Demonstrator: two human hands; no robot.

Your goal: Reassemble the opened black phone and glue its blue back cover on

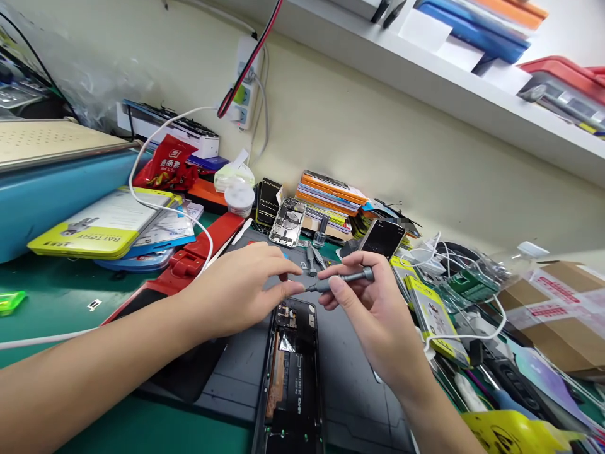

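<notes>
My right hand [378,302] holds a slim grey screwdriver [325,285] almost level between thumb and fingers, its tip pointing left. The thumb and forefinger of my left hand [248,277] come together at that tip; whatever is between them is too small to make out. Below both hands lies an opened phone [306,372], its long side toward me, showing a copper-coloured strip, black inner parts and several small green dots near its lower end. More grey screwdrivers [311,260] lie just beyond my fingers on the dark grey mat [359,391].
A red clamp-like tool [184,265] and yellow battery packages [94,230] lie at left. Behind stand a bare phone housing [287,222], stacked boxes [328,195] and a leaning phone [382,238]. Cables, a cardboard box [558,315] and a yellow bottle [515,434] crowd the right.
</notes>
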